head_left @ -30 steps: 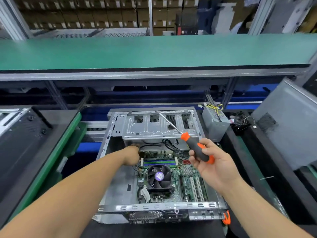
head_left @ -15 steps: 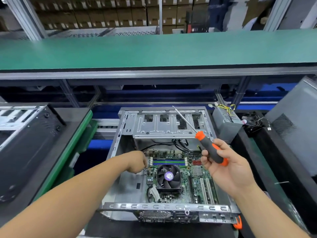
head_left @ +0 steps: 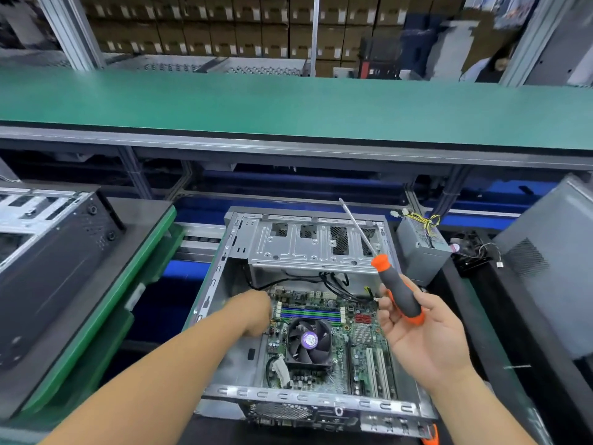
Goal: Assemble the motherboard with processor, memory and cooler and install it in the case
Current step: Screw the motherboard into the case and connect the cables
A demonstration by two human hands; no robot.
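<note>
Case (head_left: 224,277): open, lying on its side, drive cage at the far end.
Motherboard (head_left: 362,348): flat inside the case, near half.
Cooler (head_left: 308,343): fan on the motherboard, purple sticker at its hub.
Memory (head_left: 309,313): green and blue slots just beyond the cooler.
Left hand (head_left: 255,313): reaching into the case at the motherboard's far-left corner; fingers hidden, cannot tell the grip.
Right hand (head_left: 423,335): above the motherboard's right side, palm up, fingers curled loosely round the screwdriver (head_left: 399,292) handle.
Screwdriver shaft: pointing up and away, over the drive cage.
Power supply (head_left: 420,248): outside, right of the case, near it.
</note>
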